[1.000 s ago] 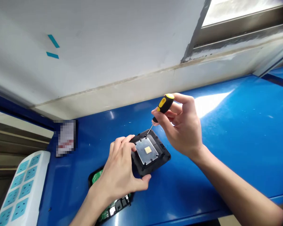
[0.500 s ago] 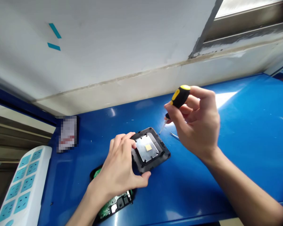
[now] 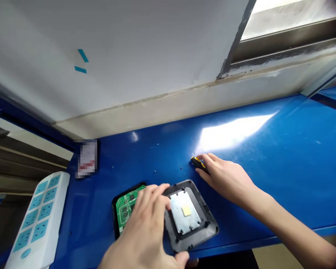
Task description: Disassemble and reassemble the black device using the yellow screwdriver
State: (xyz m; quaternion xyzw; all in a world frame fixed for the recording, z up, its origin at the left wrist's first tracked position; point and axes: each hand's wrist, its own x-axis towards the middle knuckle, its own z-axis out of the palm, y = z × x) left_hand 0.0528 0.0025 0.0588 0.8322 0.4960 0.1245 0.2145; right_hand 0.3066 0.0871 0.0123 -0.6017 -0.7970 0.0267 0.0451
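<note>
My left hand (image 3: 147, 228) grips a black square plastic cover (image 3: 207, 203) by its left side, inner face up. A silver metal plate (image 3: 179, 209) with a small yellowish pad (image 3: 186, 211) sits inside the cover. Partly behind that hand, a green circuit board (image 3: 125, 203) lies in a black casing (image 3: 115, 220) on the table. My right hand (image 3: 224, 175) is closed around a black and yellow screwdriver (image 3: 198, 163), low over the blue tabletop; its shaft is hidden by the fingers.
Small dark screws (image 3: 181, 168) lie on the blue table (image 3: 145, 157). A white power strip (image 3: 52, 220) with blue sockets stands at the left edge. Behind it is a blurred-out box (image 3: 87, 158). A pale wall (image 3: 156, 56) rises along the back.
My right hand has lowered the screwdriver from upright in the air to the tabletop. My left hand has brought the cover nearer to me and to the right, uncovering more circuit board.
</note>
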